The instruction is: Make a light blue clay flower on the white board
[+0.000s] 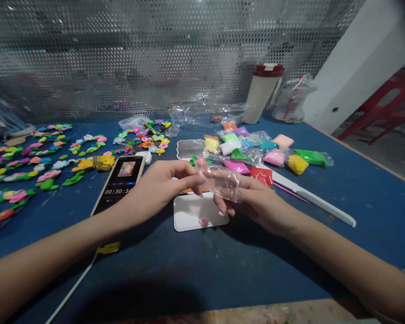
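Observation:
A small clear plastic bag (222, 181) stretches between my two hands over the middle of the table. My left hand (170, 180) pinches its left end between thumb and forefinger, beside a small pinkish lump (201, 163) that may be inside it. My right hand (256, 198) grips the other end, with the fingers partly behind the plastic. Below them lies a white rectangular board (185, 215) with a pink bit of clay (203, 221) near its front edge. Something orange at the board's back edge is mostly hidden by my hands.
Bagged coloured clay (238, 167) lies behind my right hand, near a white comb (319, 204) and a tumbler (261, 96). A phone (119, 184) with a cable is by my left forearm. Colourful clay flower rings (87, 144) spread leftward. A perforated metal panel (155, 58) stands behind.

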